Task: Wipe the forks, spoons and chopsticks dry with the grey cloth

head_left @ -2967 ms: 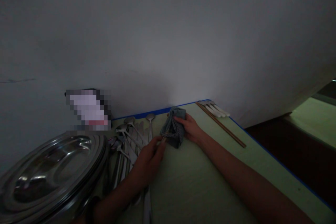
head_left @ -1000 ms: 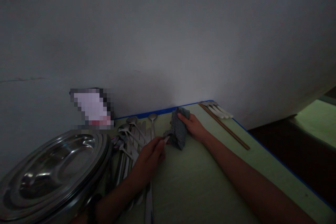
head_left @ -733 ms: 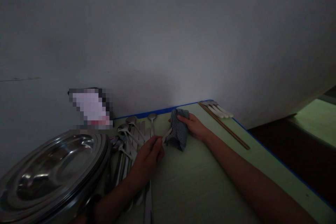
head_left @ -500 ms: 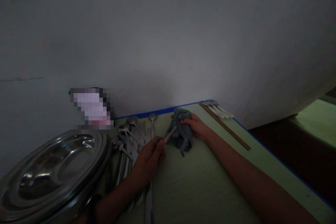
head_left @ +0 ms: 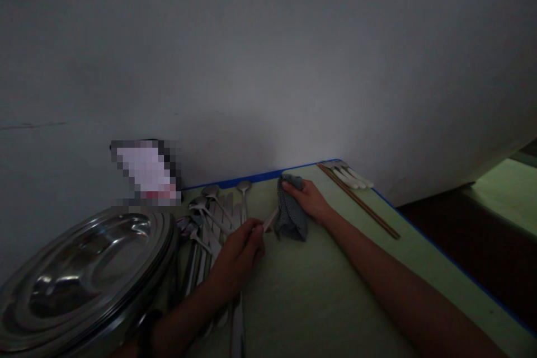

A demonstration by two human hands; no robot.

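Note:
My left hand is closed around one end of a slim pale utensil, whose exact kind I cannot make out. The utensil's far end goes behind or into a crumpled grey checked cloth. My right hand grips that cloth, thumb on top, and the cloth's lower part hangs over the tabletop. Close to my left hand lie metal spoons and several table knives in a loose pile, partly hidden by my forearm.
Stacked steel compartment plates stand at the left. Wooden chopsticks and several white-handled forks lie along the right side of the green table. A wall rises behind it. A blurred-out object leans at the back left.
The cloth has been shifted in my right hand and now hangs more folded, covering the utensil's far end differently. My left hand has stayed almost in place.

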